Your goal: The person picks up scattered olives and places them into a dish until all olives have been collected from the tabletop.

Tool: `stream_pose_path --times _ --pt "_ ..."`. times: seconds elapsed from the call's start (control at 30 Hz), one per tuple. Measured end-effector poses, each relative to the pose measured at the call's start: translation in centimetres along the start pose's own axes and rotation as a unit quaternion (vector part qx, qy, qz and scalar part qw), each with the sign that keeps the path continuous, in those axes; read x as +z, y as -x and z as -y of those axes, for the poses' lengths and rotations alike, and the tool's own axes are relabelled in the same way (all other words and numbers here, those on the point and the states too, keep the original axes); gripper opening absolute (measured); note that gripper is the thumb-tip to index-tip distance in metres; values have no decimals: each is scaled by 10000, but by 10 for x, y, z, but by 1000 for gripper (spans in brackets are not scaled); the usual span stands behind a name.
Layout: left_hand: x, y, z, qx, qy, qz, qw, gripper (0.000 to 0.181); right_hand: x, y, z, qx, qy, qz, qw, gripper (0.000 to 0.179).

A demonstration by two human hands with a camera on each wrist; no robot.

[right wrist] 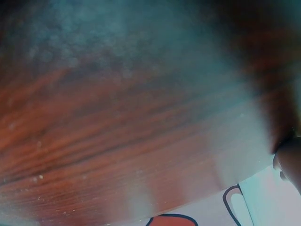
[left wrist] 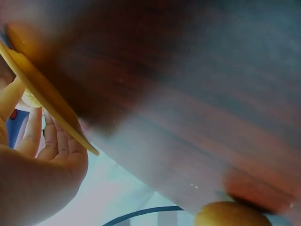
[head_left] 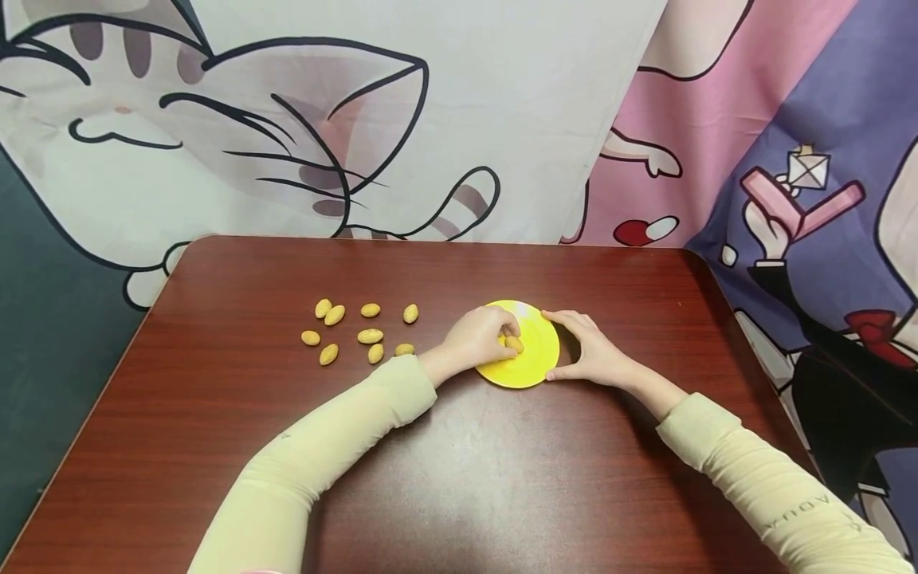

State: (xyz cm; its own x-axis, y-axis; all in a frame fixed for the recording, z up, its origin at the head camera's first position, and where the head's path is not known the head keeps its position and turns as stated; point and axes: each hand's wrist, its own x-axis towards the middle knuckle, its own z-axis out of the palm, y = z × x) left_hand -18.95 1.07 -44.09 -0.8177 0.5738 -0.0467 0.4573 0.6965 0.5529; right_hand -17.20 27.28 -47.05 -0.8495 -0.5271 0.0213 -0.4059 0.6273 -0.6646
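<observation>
Over the yellow plate [head_left: 531, 368], my left hand [head_left: 476, 335] pinches a small yellow nut-shaped piece [head_left: 514, 344] between thumb and fingers. The left wrist view has this hand [left wrist: 42, 174] beside the tilted-looking plate rim [left wrist: 51, 103], with the piece [left wrist: 30, 99] partly hidden by the fingers. At the plate's right side, my right hand [head_left: 591, 351] holds the rim, thumb at the near edge and fingers at the far edge. Only a dark sliver of that hand [right wrist: 289, 162] enters the right wrist view.
Several more yellow nut-shaped pieces [head_left: 370, 336] lie scattered on the brown wooden table [head_left: 459, 478], left of the plate. One [head_left: 405, 349] lies close to the left sleeve [head_left: 358, 406]. A printed cat curtain [head_left: 502, 96] hangs behind the table's back edge.
</observation>
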Motion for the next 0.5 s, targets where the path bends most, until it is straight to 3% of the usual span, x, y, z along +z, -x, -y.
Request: stream_pose_path --times 0.27,0.5 --pt "-10 3 9 27 483 -238 9985 30 -1 -1 1 83 -14 50 10000 104" --pt "-24 14 22 -135 740 -449 9962 26 -1 0 2 233 -57 121 9996 107"
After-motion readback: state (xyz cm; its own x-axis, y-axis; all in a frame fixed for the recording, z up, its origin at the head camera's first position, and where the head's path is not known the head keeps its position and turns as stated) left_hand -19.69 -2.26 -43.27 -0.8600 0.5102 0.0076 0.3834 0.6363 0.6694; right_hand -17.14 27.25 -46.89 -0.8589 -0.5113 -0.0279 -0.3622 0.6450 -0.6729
